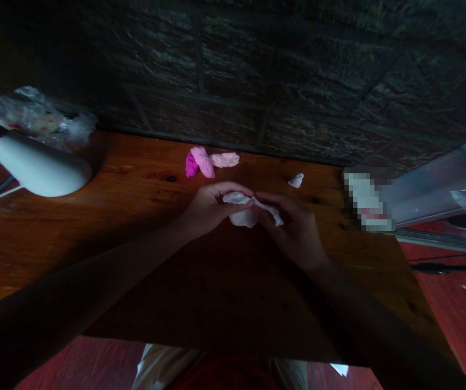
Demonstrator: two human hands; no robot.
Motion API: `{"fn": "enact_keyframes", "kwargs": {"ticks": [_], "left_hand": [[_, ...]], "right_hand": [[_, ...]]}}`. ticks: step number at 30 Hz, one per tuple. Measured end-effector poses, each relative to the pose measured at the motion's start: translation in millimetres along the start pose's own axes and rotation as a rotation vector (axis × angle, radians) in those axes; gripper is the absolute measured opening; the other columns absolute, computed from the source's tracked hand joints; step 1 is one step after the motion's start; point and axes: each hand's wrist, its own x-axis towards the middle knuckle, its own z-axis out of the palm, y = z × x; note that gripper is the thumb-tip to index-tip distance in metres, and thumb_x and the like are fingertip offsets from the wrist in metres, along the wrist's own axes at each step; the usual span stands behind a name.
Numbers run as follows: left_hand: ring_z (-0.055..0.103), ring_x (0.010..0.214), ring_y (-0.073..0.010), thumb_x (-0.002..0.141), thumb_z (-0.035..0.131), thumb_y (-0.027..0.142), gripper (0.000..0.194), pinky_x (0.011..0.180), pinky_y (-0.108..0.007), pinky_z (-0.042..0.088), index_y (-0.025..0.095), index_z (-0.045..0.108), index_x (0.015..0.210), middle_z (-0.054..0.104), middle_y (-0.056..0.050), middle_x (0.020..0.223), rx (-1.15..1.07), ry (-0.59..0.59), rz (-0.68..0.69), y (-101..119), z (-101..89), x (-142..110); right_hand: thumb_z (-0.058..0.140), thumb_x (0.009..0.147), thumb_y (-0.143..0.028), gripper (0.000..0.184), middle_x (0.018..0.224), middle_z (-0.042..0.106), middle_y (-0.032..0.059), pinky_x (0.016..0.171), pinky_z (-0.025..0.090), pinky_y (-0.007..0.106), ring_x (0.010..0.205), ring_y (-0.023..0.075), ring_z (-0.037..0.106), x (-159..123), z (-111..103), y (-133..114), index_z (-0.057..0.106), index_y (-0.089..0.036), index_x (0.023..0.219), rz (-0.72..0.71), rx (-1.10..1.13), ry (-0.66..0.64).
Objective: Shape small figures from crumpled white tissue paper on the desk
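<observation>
A thin, pale piece of soft modelling clay [244, 218] with an uneven edge is held above the middle of the wooden table. My left hand [212, 208] pinches its left side between thumb and fingers. On the other side, my right hand [292, 225] grips the clay too, and the two hands' fingertips meet at its top edge. Behind them on the table lie a magenta clay lump [191, 164], a pink clay roll [203, 162] and a lighter pink clay roll [225, 159], touching one another. A small whitish clay bit [296, 180] sits apart to the right.
A white lamp-like object [41, 168] and a crumpled clear plastic bag [41, 122] stand at the left. A blurred-out pale object [367, 200] lies at the right end of the wooden table [135, 162]. A dark brick-patterned wall [233, 70] borders the back.
</observation>
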Motion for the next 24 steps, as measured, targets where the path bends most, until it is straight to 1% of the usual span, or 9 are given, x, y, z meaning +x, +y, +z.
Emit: {"fn": "enact_keyframes", "kwargs": {"ticks": [4,7,9,14,16,18,20,21,24], "left_hand": [[0.071,0.080,-0.0162,0.073,0.088,0.026,0.017,0.074,-0.027,0.055,0.020,0.082,0.087,0.081,-0.003,0.090,0.039,0.056,0.009,1.7,-0.1,-1.6],[0.068,0.073,-0.0136,0.069,0.091,0.025,0.017,0.070,-0.025,0.053,0.021,0.083,0.083,0.080,-0.001,0.084,-0.013,0.108,-0.014,-0.1,1.2,-0.8],[0.066,0.069,-0.0115,0.066,0.094,0.025,0.021,0.067,-0.024,0.051,0.021,0.083,0.083,0.079,0.000,0.080,-0.113,0.135,-0.044,-2.6,1.7,1.8],[0.066,0.066,-0.0104,0.060,0.097,0.029,0.027,0.067,-0.024,0.051,0.018,0.081,0.079,0.076,0.001,0.075,-0.390,0.175,-0.128,-5.4,-1.3,11.9],[0.065,0.066,-0.0100,0.060,0.097,0.028,0.026,0.068,-0.024,0.052,0.018,0.080,0.076,0.075,0.002,0.074,-0.445,0.189,-0.127,-4.5,-3.9,14.6],[0.065,0.067,-0.0098,0.062,0.096,0.025,0.024,0.069,-0.024,0.053,0.017,0.078,0.076,0.074,0.002,0.073,-0.476,0.194,-0.118,-3.4,-5.8,15.3],[0.065,0.067,-0.0096,0.065,0.095,0.024,0.022,0.070,-0.024,0.054,0.017,0.077,0.077,0.073,0.003,0.073,-0.485,0.188,-0.116,-2.1,-6.2,14.5],[0.065,0.066,-0.0096,0.066,0.094,0.025,0.022,0.069,-0.023,0.055,0.017,0.077,0.078,0.073,0.003,0.073,-0.480,0.179,-0.117,-1.4,-5.9,13.7],[0.067,0.069,-0.0103,0.067,0.094,0.027,0.025,0.070,-0.023,0.056,0.016,0.077,0.082,0.074,0.001,0.077,-0.444,0.115,-0.132,1.3,-4.5,10.8]], "right_hand": [[0.070,0.094,-0.024,0.027,0.116,0.082,0.0061,0.085,0.064,0.034,0.098,0.0201,0.079,1.7,1.9,3.3,0.076,-0.023,0.120,0.064,0.087,-0.061],[0.068,0.096,-0.023,0.027,0.113,0.083,0.0042,0.083,0.063,0.033,0.093,0.0189,0.079,1.4,1.4,5.1,0.077,-0.026,0.121,0.046,0.106,-0.069],[0.068,0.096,-0.019,0.028,0.114,0.082,0.0048,0.084,0.063,0.034,0.096,0.0193,0.079,1.3,-0.6,3.6,0.077,-0.026,0.121,-0.025,0.052,-0.053],[0.061,0.092,-0.003,0.040,0.113,0.079,0.0080,0.086,0.063,0.033,0.102,0.0197,0.076,0.5,-9.2,-10.0,0.077,-0.023,0.121,-0.335,-0.176,-0.070],[0.057,0.094,-0.001,0.040,0.117,0.077,0.0097,0.088,0.063,0.032,0.107,0.0197,0.076,-1.5,-11.7,-16.4,0.077,-0.022,0.122,-0.424,-0.242,-0.075],[0.056,0.096,-0.003,0.039,0.122,0.076,0.0099,0.090,0.063,0.033,0.110,0.0198,0.075,-4.1,-12.9,-21.0,0.075,-0.023,0.124,-0.471,-0.274,-0.074],[0.057,0.096,-0.004,0.040,0.121,0.077,0.0081,0.090,0.063,0.033,0.109,0.0195,0.075,-5.8,-13.0,-22.9,0.075,-0.025,0.125,-0.472,-0.261,-0.050],[0.059,0.096,-0.005,0.039,0.119,0.077,0.0072,0.089,0.063,0.033,0.107,0.0195,0.075,-6.1,-12.7,-22.8,0.075,-0.026,0.124,-0.446,-0.242,-0.028],[0.067,0.094,-0.011,0.030,0.111,0.079,0.0050,0.086,0.063,0.036,0.100,0.0206,0.076,-4.1,-10.7,-18.9,0.076,-0.028,0.118,-0.264,-0.185,0.054]]}}
